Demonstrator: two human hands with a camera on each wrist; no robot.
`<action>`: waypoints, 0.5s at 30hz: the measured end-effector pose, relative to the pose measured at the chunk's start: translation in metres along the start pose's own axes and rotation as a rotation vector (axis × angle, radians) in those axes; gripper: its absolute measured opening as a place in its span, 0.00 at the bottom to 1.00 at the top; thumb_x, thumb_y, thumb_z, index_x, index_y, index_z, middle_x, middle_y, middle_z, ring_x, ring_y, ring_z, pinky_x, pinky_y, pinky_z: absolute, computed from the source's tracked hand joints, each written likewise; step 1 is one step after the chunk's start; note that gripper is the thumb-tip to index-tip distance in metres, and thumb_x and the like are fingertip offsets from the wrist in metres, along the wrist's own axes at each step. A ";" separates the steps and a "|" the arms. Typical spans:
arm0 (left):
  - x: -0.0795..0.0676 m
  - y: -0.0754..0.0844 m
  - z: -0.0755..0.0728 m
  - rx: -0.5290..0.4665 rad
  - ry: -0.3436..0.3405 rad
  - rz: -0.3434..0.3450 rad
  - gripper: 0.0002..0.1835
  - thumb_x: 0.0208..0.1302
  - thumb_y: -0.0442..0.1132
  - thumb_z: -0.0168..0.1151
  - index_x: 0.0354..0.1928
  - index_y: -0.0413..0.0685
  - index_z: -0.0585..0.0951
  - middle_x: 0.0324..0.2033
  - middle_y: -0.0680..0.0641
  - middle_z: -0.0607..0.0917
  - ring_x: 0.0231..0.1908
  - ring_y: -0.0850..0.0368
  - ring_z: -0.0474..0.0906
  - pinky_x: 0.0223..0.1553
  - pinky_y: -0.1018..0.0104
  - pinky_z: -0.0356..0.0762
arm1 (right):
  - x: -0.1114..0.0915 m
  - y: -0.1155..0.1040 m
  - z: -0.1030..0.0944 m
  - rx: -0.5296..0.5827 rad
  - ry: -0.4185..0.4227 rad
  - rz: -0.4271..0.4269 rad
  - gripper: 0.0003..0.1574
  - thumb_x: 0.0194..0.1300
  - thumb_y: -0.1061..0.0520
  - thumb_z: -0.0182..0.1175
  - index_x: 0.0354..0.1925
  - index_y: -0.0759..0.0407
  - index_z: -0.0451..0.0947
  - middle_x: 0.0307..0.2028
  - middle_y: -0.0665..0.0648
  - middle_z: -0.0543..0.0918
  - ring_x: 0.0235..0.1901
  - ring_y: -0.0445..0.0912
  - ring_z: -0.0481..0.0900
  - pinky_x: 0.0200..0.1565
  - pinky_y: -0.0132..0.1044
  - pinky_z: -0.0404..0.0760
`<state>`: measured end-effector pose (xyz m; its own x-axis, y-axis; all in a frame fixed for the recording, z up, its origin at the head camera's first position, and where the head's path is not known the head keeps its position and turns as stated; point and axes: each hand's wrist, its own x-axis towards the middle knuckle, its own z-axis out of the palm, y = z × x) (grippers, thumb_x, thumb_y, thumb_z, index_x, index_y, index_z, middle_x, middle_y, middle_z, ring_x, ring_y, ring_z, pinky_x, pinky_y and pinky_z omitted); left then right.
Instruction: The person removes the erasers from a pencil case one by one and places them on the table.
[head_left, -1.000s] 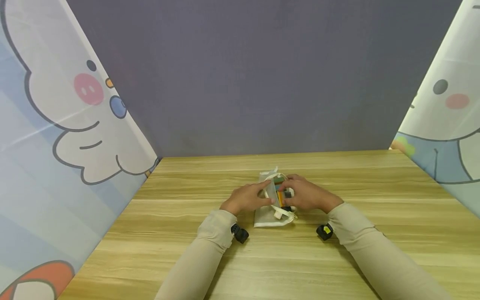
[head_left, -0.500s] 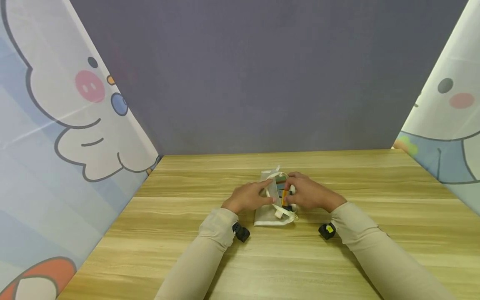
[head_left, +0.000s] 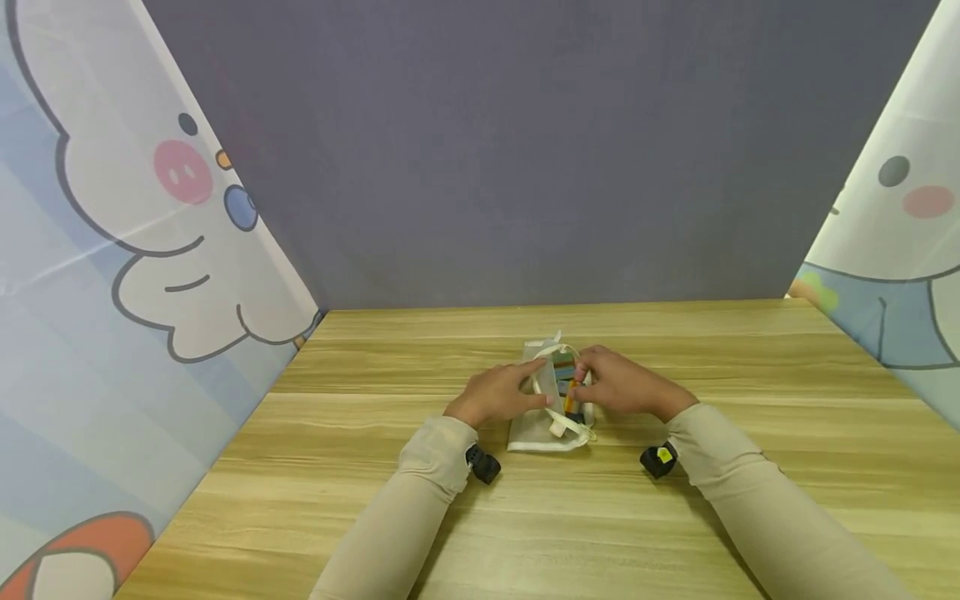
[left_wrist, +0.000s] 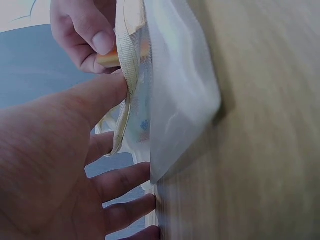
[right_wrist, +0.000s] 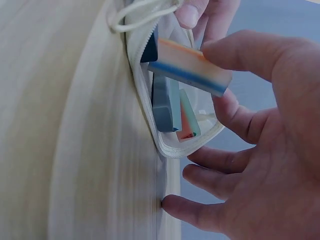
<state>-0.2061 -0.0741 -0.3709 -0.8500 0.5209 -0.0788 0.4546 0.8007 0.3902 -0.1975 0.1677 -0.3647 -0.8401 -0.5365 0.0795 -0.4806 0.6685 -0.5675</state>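
A pale, see-through zippered pouch [head_left: 531, 432] lies on the table, its mouth gaping toward the right. My left hand [head_left: 501, 394] rests on its left side, thumb and index finger spread at the cream zipper band [left_wrist: 129, 65]. My right hand [head_left: 621, 385] pinches a striped eraser [right_wrist: 187, 65], orange, white and blue, between thumb and index finger at the mouth. One end of this eraser sticks outward; the other overlaps the contents. Inside the pouch show a blue-grey block [right_wrist: 164, 102] and a green-and-red block [right_wrist: 188, 117]; the rest is partly hidden.
The wood-grain table [head_left: 375, 517] extends around both arms. A grey panel [head_left: 480, 150] stands at the back, with cartoon-printed sheets on the left [head_left: 112, 333] and right [head_left: 892, 250]. A black wrist camera [head_left: 658, 460] hangs below the right wrist.
My right hand has shifted slightly right, and the orange-edged eraser in its fingers has tilted and moved right with it. My left hand stays at the pouch.
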 end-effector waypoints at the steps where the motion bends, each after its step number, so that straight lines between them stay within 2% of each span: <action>1: 0.000 -0.001 0.000 -0.001 0.000 -0.001 0.39 0.69 0.66 0.56 0.78 0.70 0.59 0.70 0.52 0.70 0.64 0.48 0.73 0.53 0.47 0.76 | 0.000 0.001 0.000 0.007 0.002 0.000 0.10 0.70 0.51 0.64 0.33 0.54 0.76 0.49 0.62 0.75 0.42 0.51 0.72 0.41 0.45 0.73; 5: 0.001 -0.002 0.002 -0.005 0.001 0.000 0.39 0.69 0.67 0.56 0.78 0.70 0.59 0.71 0.52 0.70 0.65 0.48 0.72 0.54 0.46 0.75 | 0.002 0.004 0.001 0.024 0.001 0.004 0.12 0.69 0.50 0.64 0.31 0.54 0.76 0.52 0.64 0.76 0.46 0.53 0.74 0.43 0.47 0.74; 10: 0.003 -0.002 0.001 -0.008 -0.001 -0.004 0.39 0.69 0.66 0.56 0.78 0.71 0.58 0.71 0.52 0.69 0.66 0.48 0.70 0.56 0.44 0.74 | 0.001 0.006 -0.001 0.036 -0.009 0.003 0.14 0.69 0.49 0.64 0.28 0.52 0.77 0.61 0.71 0.72 0.60 0.62 0.71 0.52 0.55 0.74; 15: 0.001 -0.002 0.000 -0.001 -0.003 -0.011 0.39 0.69 0.66 0.57 0.78 0.71 0.59 0.72 0.52 0.69 0.67 0.48 0.69 0.57 0.44 0.73 | 0.002 0.005 0.001 0.048 -0.009 -0.034 0.12 0.67 0.52 0.64 0.25 0.51 0.79 0.61 0.73 0.73 0.61 0.66 0.70 0.55 0.59 0.74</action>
<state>-0.2075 -0.0753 -0.3715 -0.8538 0.5134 -0.0860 0.4454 0.8060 0.3899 -0.2014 0.1690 -0.3680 -0.8209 -0.5636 0.0924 -0.4963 0.6239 -0.6036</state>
